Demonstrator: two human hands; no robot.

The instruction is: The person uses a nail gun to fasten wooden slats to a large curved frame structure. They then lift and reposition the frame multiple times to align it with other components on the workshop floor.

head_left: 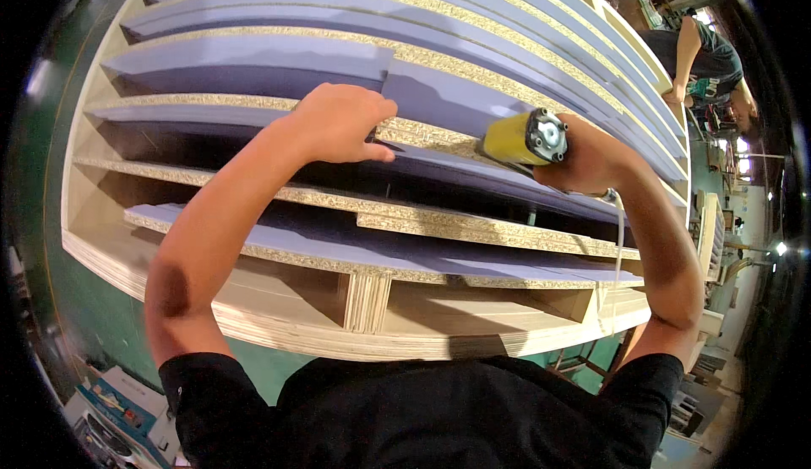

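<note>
My right hand (583,155) grips a yellow air nail gun (505,138) with a dark end cap. The gun stands over a chipboard slat (435,138); its nose is hidden, so I cannot tell whether it touches. From the hand, a clear air hose (620,224) hangs down. Left of the gun, my left hand (346,123) closes on the same slat, fingers above its edge and thumb below. The slat is one of several set across a big pale wooden frame (76,207), with blue-purple panels (245,55) between them.
Along the frame's near side runs a thick plywood rail (405,347) with a short upright block (367,302). Dark gaps lie between the slats. Another person (705,55) leans at the far right. Boxes (127,410) sit at lower left on the green floor (101,300).
</note>
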